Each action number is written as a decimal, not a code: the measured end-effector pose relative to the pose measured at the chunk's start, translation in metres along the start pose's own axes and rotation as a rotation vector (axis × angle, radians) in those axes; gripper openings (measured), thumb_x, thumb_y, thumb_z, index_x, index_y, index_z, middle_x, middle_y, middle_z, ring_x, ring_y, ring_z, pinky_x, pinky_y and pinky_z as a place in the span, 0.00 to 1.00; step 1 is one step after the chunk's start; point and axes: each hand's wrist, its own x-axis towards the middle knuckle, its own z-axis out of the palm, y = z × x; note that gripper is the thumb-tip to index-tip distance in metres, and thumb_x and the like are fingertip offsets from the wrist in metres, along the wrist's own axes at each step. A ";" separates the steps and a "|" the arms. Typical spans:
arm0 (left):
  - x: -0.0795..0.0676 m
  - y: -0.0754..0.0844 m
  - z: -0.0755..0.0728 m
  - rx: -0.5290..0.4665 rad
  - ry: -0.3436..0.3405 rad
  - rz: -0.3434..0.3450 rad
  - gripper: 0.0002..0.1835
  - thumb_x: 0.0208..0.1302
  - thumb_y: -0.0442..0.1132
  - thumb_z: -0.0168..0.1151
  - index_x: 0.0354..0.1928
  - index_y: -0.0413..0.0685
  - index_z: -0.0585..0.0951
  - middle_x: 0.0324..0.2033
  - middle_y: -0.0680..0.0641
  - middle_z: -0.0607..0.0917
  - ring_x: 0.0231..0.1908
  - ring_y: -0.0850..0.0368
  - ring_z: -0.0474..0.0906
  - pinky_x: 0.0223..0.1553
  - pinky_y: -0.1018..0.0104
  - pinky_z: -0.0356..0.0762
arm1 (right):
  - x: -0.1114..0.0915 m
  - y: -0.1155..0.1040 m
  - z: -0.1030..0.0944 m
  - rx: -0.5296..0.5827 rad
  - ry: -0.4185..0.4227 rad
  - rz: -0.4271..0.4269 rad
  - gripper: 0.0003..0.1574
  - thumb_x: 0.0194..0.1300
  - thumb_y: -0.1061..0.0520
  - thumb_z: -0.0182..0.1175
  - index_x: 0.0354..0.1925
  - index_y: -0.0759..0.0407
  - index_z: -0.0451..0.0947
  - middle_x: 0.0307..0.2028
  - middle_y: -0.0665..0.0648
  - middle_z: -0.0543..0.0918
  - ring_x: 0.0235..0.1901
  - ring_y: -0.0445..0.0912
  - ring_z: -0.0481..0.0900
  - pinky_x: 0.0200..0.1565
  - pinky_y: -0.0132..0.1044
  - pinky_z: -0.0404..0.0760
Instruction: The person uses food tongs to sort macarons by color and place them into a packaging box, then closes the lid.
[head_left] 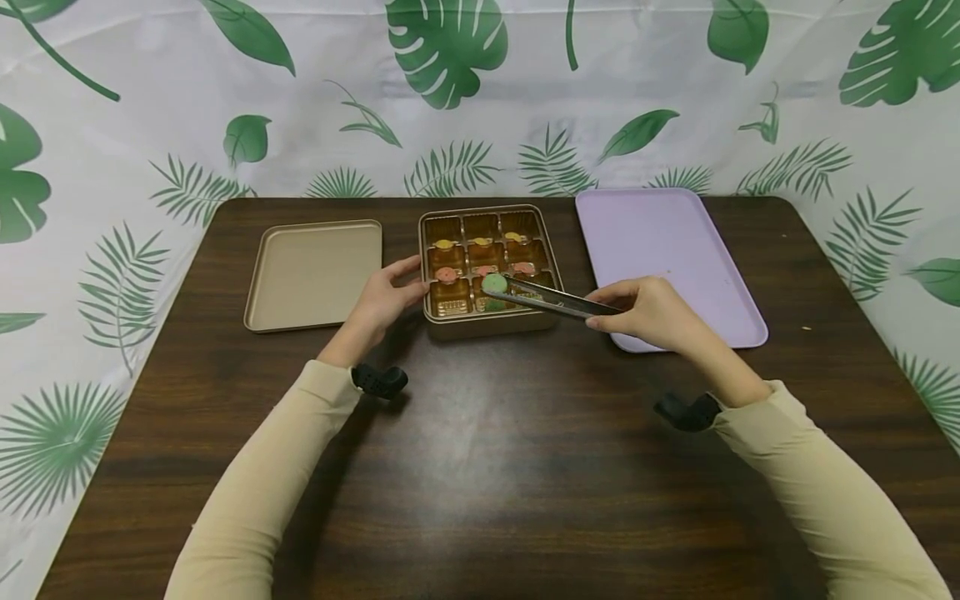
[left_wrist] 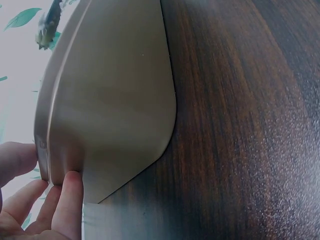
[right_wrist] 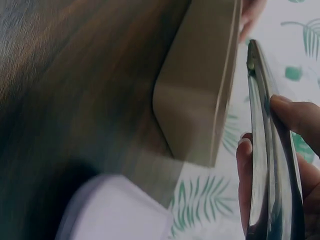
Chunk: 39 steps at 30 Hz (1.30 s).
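Observation:
A gold square tin (head_left: pixel 495 327) with a divided gold tray stands near the table's back. Yellow round sweets (head_left: pixel 444 245) lie in its back row and pink ones (head_left: pixel 446 276) in the middle row. My right hand (head_left: pixel 651 312) grips metal tongs (head_left: pixel 555 302) between thumb and fingers. At their tips is a green macaron-like sweet (head_left: pixel 494 284), above the front middle compartment, where more green shows below. My left hand (head_left: pixel 386 296) rests its fingertips against the tin's left side; in the left wrist view its fingers (left_wrist: pixel 69 200) touch the wall by the rim.
A gold lid-like tray (head_left: pixel 315 275) lies left of the tin. To the right is a lilac tray (head_left: pixel 667 242), partly under my right hand. Small crumbs (head_left: pixel 806 328) dot the dark wooden table (head_left: pixel 465 467). A leaf-printed cloth (head_left: pixel 300 100) hangs behind.

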 end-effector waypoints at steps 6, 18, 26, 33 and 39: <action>0.000 0.001 0.000 -0.004 -0.001 -0.004 0.31 0.70 0.33 0.52 0.73 0.46 0.58 0.72 0.44 0.60 0.69 0.50 0.63 0.67 0.60 0.68 | 0.007 -0.010 0.012 -0.010 -0.032 -0.018 0.22 0.57 0.54 0.68 0.49 0.62 0.83 0.44 0.64 0.86 0.43 0.54 0.84 0.44 0.44 0.81; -0.001 0.000 -0.001 -0.015 -0.013 0.003 0.31 0.70 0.34 0.52 0.73 0.46 0.58 0.72 0.44 0.59 0.70 0.50 0.62 0.67 0.59 0.66 | 0.016 -0.023 0.024 0.015 -0.063 -0.020 0.23 0.57 0.54 0.68 0.51 0.62 0.82 0.47 0.64 0.85 0.46 0.55 0.83 0.46 0.48 0.81; 0.001 0.000 -0.002 -0.005 -0.017 -0.003 0.31 0.70 0.35 0.52 0.73 0.47 0.58 0.72 0.44 0.59 0.70 0.50 0.60 0.67 0.59 0.66 | 0.018 -0.031 0.029 -0.020 -0.066 -0.051 0.24 0.58 0.53 0.68 0.52 0.62 0.82 0.49 0.65 0.84 0.48 0.56 0.82 0.47 0.50 0.80; 0.000 0.001 -0.001 -0.018 -0.010 -0.004 0.31 0.70 0.33 0.52 0.73 0.46 0.59 0.72 0.43 0.60 0.71 0.50 0.60 0.67 0.58 0.66 | 0.018 -0.032 0.029 -0.023 -0.071 -0.049 0.23 0.59 0.55 0.67 0.52 0.63 0.81 0.49 0.66 0.84 0.49 0.57 0.81 0.47 0.50 0.80; -0.001 0.002 -0.001 -0.012 -0.008 -0.003 0.30 0.70 0.33 0.52 0.73 0.46 0.59 0.72 0.44 0.60 0.70 0.49 0.61 0.67 0.58 0.67 | 0.019 -0.031 0.029 -0.028 -0.090 -0.037 0.25 0.59 0.54 0.67 0.53 0.63 0.80 0.52 0.66 0.83 0.51 0.57 0.80 0.49 0.51 0.79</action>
